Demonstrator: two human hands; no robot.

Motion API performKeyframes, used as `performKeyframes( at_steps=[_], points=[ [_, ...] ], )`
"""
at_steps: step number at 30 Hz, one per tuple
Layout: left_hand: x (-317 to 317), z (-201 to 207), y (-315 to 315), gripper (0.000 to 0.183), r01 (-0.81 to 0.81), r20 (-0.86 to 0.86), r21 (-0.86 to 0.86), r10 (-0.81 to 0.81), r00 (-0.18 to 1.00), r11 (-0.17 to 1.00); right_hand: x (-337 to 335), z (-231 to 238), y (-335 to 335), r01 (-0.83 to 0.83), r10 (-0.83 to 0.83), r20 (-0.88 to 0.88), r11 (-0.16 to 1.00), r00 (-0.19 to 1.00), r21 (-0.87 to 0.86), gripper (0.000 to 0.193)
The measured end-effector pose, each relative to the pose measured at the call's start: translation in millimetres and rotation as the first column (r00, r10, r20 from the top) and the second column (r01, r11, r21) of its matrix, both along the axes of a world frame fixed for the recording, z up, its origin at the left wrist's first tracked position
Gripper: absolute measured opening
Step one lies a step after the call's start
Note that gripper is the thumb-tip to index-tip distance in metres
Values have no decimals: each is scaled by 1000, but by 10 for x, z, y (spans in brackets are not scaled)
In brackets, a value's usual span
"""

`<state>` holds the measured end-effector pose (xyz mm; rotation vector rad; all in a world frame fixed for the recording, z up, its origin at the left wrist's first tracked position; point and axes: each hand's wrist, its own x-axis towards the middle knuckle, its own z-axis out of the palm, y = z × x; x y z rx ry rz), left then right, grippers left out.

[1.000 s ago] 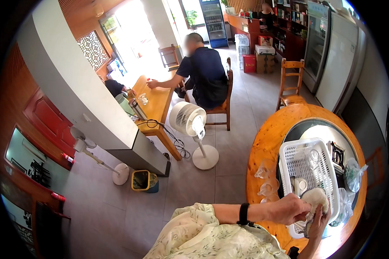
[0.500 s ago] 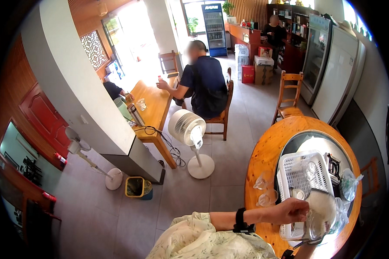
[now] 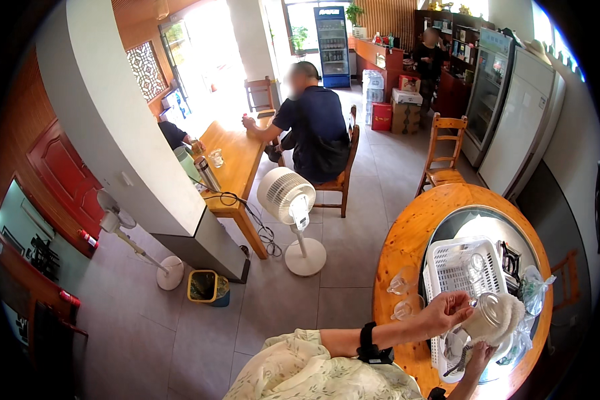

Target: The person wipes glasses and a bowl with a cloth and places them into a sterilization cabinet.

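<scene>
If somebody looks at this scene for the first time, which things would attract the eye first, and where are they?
Probably the clear, round glass vessel at lower right, with a fluffy white cloth against it and the left hand and right hand there. Below and behind it, a rectangular white plastic basket sits on the round wooden table. Near the centre, a white pedestal fan stands on the grey tiled floor.

From the head, one fisheye view faces forward and down, a round table (image 3: 395, 260) near.
</scene>
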<state>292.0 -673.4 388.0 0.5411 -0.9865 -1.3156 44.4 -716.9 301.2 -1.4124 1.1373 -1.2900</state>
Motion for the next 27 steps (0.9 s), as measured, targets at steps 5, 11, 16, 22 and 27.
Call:
performKeyframes(
  at_steps=[5, 11, 16, 22, 27],
  points=[
    [-160, 199, 86, 22, -130, 21, 3, 130, 991, 991, 495, 508, 142, -27, -41, -210, 951, 977, -309, 78],
    [-338, 101, -35, 17, -256, 34, -91, 260, 965, 963, 806, 634, 130, -46, -433, -565, 765, 702, -642, 63],
    [-272, 25, -158, 16, -181, -67, 49, 184, 981, 982, 758, 693, 257, -281, -293, -694, 760, 658, -587, 43],
    [-153, 325, -121, 17, -199, -106, 61, 205, 973, 978, 425, 56, 181, -205, -136, -551, 834, 823, -512, 50],
    [-221, 316, -171, 17, -107, -192, 33, 111, 975, 994, 261, -132, 130, 55, -68, -48, 971, 997, -233, 61]
  ],
)
